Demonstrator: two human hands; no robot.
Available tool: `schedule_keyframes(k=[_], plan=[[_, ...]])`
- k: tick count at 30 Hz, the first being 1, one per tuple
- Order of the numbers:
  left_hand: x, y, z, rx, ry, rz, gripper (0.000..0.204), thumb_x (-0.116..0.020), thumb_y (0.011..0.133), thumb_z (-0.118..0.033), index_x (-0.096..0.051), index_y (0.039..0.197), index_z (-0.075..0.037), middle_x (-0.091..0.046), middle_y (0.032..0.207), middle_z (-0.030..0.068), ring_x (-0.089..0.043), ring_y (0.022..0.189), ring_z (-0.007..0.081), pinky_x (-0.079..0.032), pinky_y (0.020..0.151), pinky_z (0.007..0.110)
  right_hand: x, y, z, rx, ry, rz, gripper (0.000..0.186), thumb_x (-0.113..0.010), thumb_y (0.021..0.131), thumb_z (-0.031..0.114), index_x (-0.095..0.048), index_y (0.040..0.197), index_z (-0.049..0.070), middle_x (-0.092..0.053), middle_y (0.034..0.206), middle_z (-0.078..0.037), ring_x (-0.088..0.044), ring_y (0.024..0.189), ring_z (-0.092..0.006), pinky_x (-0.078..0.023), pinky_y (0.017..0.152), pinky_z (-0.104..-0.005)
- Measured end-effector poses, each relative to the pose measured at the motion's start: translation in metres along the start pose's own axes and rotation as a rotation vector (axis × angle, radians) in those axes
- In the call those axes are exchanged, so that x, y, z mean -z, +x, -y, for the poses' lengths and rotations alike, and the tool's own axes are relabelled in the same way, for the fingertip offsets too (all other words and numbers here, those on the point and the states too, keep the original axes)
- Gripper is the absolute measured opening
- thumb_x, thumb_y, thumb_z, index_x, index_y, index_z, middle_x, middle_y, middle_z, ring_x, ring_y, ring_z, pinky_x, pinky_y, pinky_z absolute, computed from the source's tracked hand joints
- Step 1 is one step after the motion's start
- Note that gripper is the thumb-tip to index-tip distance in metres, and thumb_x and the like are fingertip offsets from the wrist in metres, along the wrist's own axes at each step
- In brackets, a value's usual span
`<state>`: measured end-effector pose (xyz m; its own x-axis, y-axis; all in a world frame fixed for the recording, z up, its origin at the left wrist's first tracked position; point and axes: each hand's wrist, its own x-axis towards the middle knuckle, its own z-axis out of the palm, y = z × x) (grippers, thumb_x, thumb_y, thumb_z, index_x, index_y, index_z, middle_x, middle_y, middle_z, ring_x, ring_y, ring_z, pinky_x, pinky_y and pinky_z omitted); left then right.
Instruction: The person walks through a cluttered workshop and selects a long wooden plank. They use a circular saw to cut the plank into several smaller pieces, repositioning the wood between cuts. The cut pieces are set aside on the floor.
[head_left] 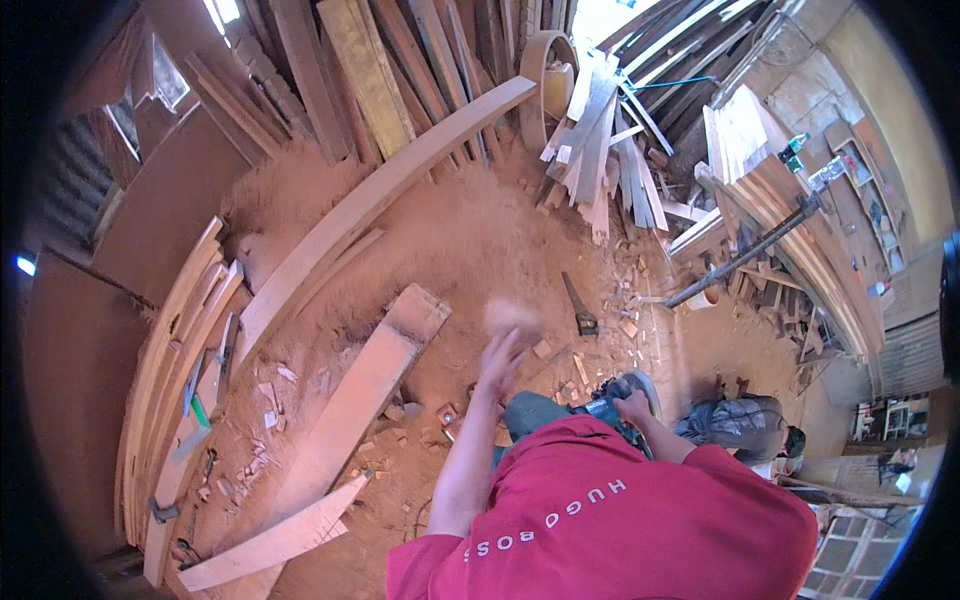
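Observation:
My left hand (498, 366) is stretched out forward and blurred by motion, its fingers apart. A small pale wood block (512, 317), also blurred, is just beyond its fingertips; I cannot tell whether they touch. My right hand (633, 406) grips a blue and black power tool (606, 408) with a round guard, held low in front of my red shirt. Small wood offcuts (560, 385) lie on the sawdust around both hands.
A handsaw (579, 305) lies on the sawdust floor ahead. A thick plank (355, 400) lies at the left, and a long curved board (380, 195) runs beyond it. Boards are stacked at the far left (170, 370) and right (790, 215), with a long clamp (745, 255).

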<state>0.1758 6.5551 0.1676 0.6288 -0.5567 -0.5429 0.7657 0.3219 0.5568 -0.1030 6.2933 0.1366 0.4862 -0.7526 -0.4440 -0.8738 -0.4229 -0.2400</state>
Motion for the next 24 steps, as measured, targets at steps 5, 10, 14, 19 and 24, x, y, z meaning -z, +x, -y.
schedule_keyframes(k=[5,10,14,19,24], plan=[[-0.128,-0.033,-0.102,-0.187,0.313,0.389,0.081,-0.057,0.098,-0.037,-0.007,0.156,-0.01,-0.027,0.156,0.0191,-0.04,0.137,0.0329,-0.037,0.11,0.043,0.016,-0.01,0.028,-0.135,0.174,0.164,0.048,-0.069,0.073,0.025,-0.063,0.106,-0.009,-0.069,0.073,-0.018,-0.069,0.061,-0.0256,-0.057,0.058,-0.0387],[0.037,-0.039,-0.004,-0.357,0.699,0.084,0.059,-0.057,0.098,-0.035,-0.041,0.146,-0.005,-0.052,0.141,0.0192,-0.05,0.131,0.026,-0.038,0.108,0.035,-0.004,-0.02,0.044,0.041,0.087,0.096,0.045,-0.07,0.073,0.026,-0.065,0.101,-0.008,-0.07,0.077,-0.021,-0.07,0.064,-0.0283,-0.057,0.061,-0.04],[0.276,-0.192,0.121,0.207,1.181,-0.355,0.057,-0.057,0.091,-0.05,-0.068,0.111,0.002,-0.07,0.105,0.0202,-0.067,0.102,0.0314,-0.049,0.09,0.039,-0.031,-0.028,0.038,0.117,0.032,0.125,0.053,-0.07,0.073,0.033,-0.064,0.109,-0.006,-0.069,0.093,-0.026,-0.07,0.087,-0.0348,-0.055,0.08,-0.0434],[0.424,-0.456,0.22,0.261,0.937,-0.83,0.046,-0.062,0.092,-0.039,-0.068,0.1,0.005,-0.07,0.1,0.0164,-0.065,0.093,0.0217,-0.051,0.083,0.035,-0.048,-0.101,0.055,0.109,-0.007,0.089,0.067,-0.072,0.073,0.038,-0.056,0.123,-0.004,-0.061,0.119,-0.029,-0.06,0.114,-0.0392,-0.047,0.099,-0.0453],[0.48,-0.565,0.268,0.306,1.139,-1.087,0.045,-0.058,0.095,-0.035,-0.067,0.075,0.004,-0.068,0.077,0.012,-0.064,0.065,0.0225,-0.049,0.063,0.039,-0.066,-0.19,0.054,0.129,-0.022,0.028,0.061,-0.07,0.072,0.035,-0.061,0.115,-0.006,-0.064,0.113,-0.03,-0.063,0.107,-0.041,-0.05,0.095,-0.0455]])
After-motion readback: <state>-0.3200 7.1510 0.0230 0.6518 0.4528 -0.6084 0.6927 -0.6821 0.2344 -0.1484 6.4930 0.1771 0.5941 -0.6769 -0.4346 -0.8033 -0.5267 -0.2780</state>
